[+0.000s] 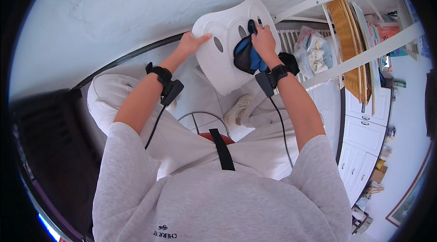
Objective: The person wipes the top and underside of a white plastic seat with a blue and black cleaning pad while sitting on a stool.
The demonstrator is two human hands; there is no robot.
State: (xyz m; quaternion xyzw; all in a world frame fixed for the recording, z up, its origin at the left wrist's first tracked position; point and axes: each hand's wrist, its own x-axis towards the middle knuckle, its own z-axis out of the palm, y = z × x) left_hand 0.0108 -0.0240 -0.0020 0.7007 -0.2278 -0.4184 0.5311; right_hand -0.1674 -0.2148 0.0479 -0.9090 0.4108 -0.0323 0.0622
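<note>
In front of me is a white plastic stool (225,61) with oval holes in its top, close to the wall. My left hand (191,44) grips its left edge, the thumb on top and the fingers hidden behind the rim. Over the right part of the stool, my right hand (264,41) holds a blue-and-black fabric item (246,55), bunched up, its exact kind unclear. A loop or end of it pokes out by my fingertips. Black fabric (290,63) also shows just beyond my right wrist. Both wrists wear black straps with cabled modules.
A white metal rack (362,54) stands at the right, with wicker panels (344,44) and a plastic bag (314,52) on its slats. White cabinets (363,136) lie beyond. Dark furniture (54,126) is at my left. The wall (136,9) runs along the far side.
</note>
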